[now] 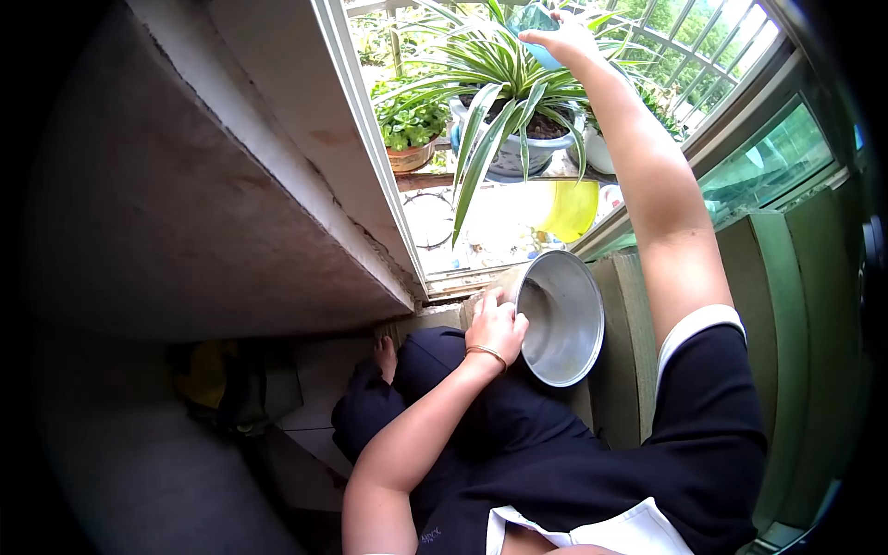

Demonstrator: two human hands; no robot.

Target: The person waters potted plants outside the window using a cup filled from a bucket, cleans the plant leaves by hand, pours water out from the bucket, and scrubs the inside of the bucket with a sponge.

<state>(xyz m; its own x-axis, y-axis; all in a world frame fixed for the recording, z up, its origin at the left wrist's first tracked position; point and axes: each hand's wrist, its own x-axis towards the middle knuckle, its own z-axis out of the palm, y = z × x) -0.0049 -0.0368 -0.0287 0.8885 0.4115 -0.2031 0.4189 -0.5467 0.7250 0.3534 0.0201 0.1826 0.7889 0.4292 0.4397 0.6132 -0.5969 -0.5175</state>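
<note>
My right hand [566,39] reaches out through the window, closed round a translucent blue cup [536,23]. The cup is tilted over the long striped leaves of a spider plant [490,65], which grows in a blue-and-white pot [527,155]. What the cup contains cannot be made out. Nearer to me, my left hand [497,328] grips the side of a metal basin [566,319]. The basin leans by the window sill with its mouth turned toward me. Its grey inside shows, partly in shadow, and a bracelet circles my left wrist.
A leafy green plant in a brown pot [412,155] stands left of the spider plant. A yellow container [571,211] lies below it. Metal bars [712,55] close off the outside. The window frame [370,148] and wall border the left; a green-tinted pane [768,153] is on the right.
</note>
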